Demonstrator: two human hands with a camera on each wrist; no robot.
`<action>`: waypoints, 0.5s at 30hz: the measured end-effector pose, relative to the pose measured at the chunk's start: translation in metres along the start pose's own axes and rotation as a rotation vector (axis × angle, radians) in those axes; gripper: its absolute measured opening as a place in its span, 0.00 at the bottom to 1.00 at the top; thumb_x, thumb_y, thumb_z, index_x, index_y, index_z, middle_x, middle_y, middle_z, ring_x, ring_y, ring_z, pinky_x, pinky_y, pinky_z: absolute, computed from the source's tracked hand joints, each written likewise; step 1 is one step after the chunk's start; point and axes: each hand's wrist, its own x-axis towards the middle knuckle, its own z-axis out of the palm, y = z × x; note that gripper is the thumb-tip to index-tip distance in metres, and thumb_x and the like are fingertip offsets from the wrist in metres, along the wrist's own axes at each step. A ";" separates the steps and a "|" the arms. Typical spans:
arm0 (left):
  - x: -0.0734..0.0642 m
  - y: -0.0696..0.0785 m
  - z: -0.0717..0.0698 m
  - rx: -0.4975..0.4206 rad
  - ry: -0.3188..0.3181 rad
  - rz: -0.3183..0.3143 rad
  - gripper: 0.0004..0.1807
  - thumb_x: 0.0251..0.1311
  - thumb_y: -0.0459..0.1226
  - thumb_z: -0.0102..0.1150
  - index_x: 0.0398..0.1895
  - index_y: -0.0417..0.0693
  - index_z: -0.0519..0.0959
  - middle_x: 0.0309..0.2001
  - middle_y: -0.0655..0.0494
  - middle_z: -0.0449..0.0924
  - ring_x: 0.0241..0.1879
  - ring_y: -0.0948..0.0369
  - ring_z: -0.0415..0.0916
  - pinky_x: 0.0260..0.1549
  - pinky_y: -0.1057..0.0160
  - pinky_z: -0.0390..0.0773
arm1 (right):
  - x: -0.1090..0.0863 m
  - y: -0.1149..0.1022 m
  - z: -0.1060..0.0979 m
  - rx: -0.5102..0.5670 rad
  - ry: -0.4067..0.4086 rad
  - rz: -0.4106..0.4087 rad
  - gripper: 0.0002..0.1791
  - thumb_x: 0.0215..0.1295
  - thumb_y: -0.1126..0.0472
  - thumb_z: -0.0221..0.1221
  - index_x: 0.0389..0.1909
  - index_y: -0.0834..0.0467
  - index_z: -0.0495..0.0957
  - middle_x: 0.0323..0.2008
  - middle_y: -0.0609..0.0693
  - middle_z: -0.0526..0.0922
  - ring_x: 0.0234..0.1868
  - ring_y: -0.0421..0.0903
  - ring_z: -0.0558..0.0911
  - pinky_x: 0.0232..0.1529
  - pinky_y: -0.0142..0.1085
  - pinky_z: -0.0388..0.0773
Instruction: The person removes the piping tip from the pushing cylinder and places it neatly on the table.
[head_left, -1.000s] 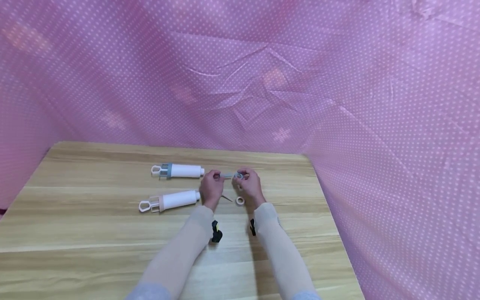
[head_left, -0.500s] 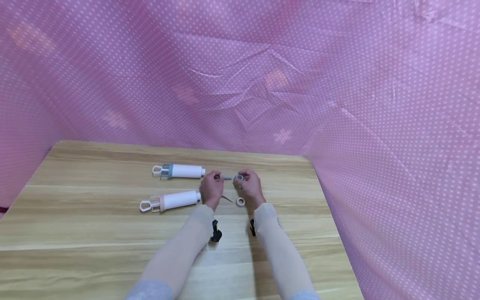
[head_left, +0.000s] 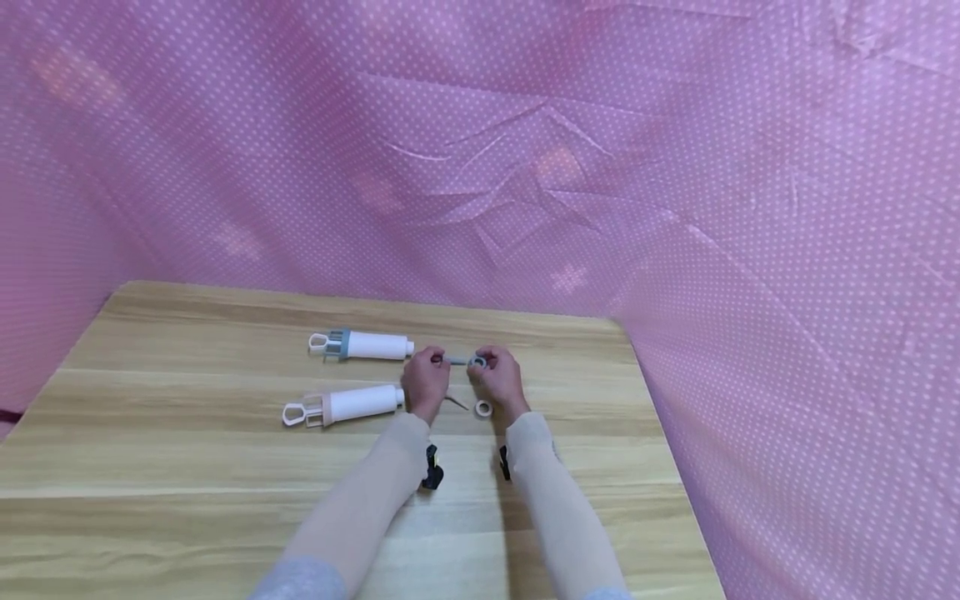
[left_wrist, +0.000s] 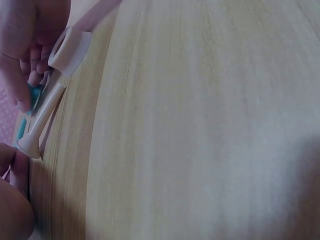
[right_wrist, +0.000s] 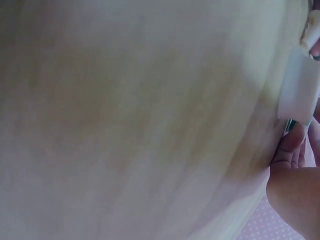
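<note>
In the head view my left hand (head_left: pixel 426 382) pinches a thin blue-green tube (head_left: pixel 455 362) that points to the right. My right hand (head_left: pixel 499 382) holds a blue-green ring (head_left: pixel 477 362) by its edge, close to the tube's free end. Nearer to me on the table lie a cream tube (head_left: pixel 456 403) and a cream ring (head_left: pixel 483 409). From the left wrist, the cream tube (left_wrist: pixel 46 117) shows a flared end, and the thick cream ring (left_wrist: pixel 75 54) lies just past its narrow end. The cream ring (right_wrist: pixel 298 87) partly hides the right fingers in the right wrist view.
Left of the hands lie two large syringe-like tools with white barrels and loop handles, one with a blue-green collar (head_left: pixel 345 343), the other with a beige collar (head_left: pixel 326 408). Pink dotted cloth (head_left: pixel 480 167) hangs behind and beside the wooden table (head_left: pixel 187 483).
The head view has shifted slightly, and everything in it sits a little lower. Both hands keep their hold on the blue-green tube and ring, which remain close together.
</note>
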 end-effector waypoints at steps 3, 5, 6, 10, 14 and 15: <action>0.000 -0.001 0.002 0.009 0.001 -0.004 0.13 0.62 0.35 0.67 0.49 0.46 0.86 0.44 0.51 0.87 0.46 0.50 0.83 0.48 0.49 0.78 | 0.000 0.002 0.001 -0.044 0.000 -0.025 0.17 0.60 0.69 0.69 0.50 0.64 0.81 0.42 0.57 0.83 0.42 0.50 0.80 0.47 0.42 0.79; 0.000 -0.002 0.003 0.014 0.006 -0.002 0.13 0.61 0.35 0.67 0.49 0.46 0.86 0.44 0.51 0.87 0.46 0.50 0.82 0.48 0.49 0.77 | 0.001 0.003 0.001 -0.054 0.000 -0.036 0.17 0.60 0.69 0.69 0.50 0.64 0.81 0.42 0.57 0.83 0.42 0.50 0.80 0.46 0.42 0.80; 0.001 -0.002 0.003 0.014 0.009 -0.001 0.13 0.61 0.35 0.68 0.49 0.46 0.86 0.44 0.51 0.87 0.46 0.50 0.82 0.48 0.49 0.77 | 0.001 0.003 0.001 -0.060 0.000 -0.040 0.17 0.60 0.69 0.69 0.50 0.64 0.81 0.42 0.57 0.83 0.42 0.50 0.80 0.46 0.41 0.80; 0.001 -0.003 0.004 0.019 0.013 0.001 0.12 0.61 0.35 0.68 0.48 0.46 0.86 0.44 0.51 0.87 0.46 0.50 0.83 0.48 0.49 0.78 | 0.003 0.004 0.001 -0.069 -0.005 -0.050 0.17 0.59 0.70 0.70 0.50 0.65 0.81 0.43 0.58 0.83 0.41 0.50 0.81 0.43 0.39 0.80; 0.001 -0.002 0.003 0.019 0.020 0.012 0.12 0.61 0.35 0.68 0.48 0.45 0.86 0.44 0.51 0.87 0.45 0.50 0.83 0.47 0.49 0.78 | 0.003 0.005 0.001 -0.078 -0.004 -0.061 0.17 0.59 0.70 0.70 0.50 0.65 0.81 0.43 0.58 0.82 0.40 0.49 0.80 0.41 0.38 0.79; 0.001 -0.001 0.002 0.017 0.024 0.017 0.12 0.60 0.35 0.68 0.48 0.45 0.86 0.44 0.51 0.87 0.45 0.50 0.83 0.47 0.49 0.78 | 0.004 0.005 0.001 -0.081 -0.002 -0.067 0.17 0.59 0.70 0.70 0.50 0.65 0.81 0.43 0.58 0.82 0.40 0.49 0.81 0.41 0.38 0.80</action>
